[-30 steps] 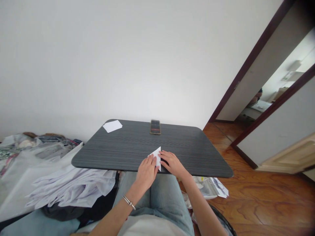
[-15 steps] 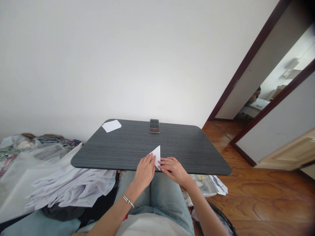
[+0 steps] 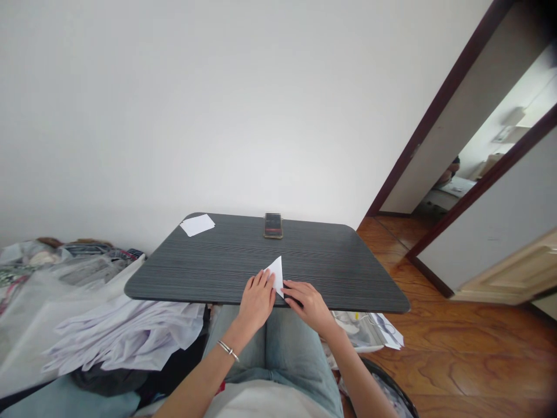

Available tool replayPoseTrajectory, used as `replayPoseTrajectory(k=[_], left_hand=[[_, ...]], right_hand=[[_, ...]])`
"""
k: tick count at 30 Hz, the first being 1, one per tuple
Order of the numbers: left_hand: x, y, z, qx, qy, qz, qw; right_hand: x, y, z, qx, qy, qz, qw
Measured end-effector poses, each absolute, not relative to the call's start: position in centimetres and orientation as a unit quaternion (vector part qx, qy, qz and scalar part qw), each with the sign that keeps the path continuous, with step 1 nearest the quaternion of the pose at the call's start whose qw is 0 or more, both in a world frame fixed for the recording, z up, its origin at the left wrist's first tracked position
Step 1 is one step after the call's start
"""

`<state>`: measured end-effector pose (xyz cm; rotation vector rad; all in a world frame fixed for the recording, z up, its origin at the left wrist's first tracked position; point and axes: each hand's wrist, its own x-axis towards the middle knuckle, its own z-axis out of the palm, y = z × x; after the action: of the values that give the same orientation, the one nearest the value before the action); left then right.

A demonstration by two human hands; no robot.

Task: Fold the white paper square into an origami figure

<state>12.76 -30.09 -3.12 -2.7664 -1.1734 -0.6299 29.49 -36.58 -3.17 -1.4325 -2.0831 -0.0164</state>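
Note:
A white paper folded into a triangle [image 3: 277, 273] lies near the front edge of the dark table [image 3: 331, 255], one corner pointing away from me. My left hand [image 3: 257, 297] rests flat on the paper's left part, fingers stretched out. At the paper's right edge, my right hand [image 3: 307, 302] touches it with its fingertips, fingers spread and bent a little. My left palm hides part of the paper.
A small stack of white paper [image 3: 198, 224] lies at the table's back left. A phone [image 3: 273, 225] stands at the back edge by the wall. Piled white cloth [image 3: 126, 334] is left below the table; a white tray [image 3: 369, 334] is below right.
The paper has turned slightly, its far tip shifting a little left. My right hand's fingers have moved slightly along its right edge. My left hand stays on it.

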Motion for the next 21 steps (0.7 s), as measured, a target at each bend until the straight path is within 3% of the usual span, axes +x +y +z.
replayPoseTrajectory(k=[6,21], left_hand=[[13.1,-30.3,-3.4,-0.9,-0.384,-0.203,0.033],[14.4,-28.6,-1.1,-0.904,-0.384,-0.187,0.023]], right_hand=[[28.8,-36.5,-3.9,-0.563,-0.75,-0.015,0.347],[29.2,-36.6,-4.4,-0.535,-0.768,-0.023,0.351]])
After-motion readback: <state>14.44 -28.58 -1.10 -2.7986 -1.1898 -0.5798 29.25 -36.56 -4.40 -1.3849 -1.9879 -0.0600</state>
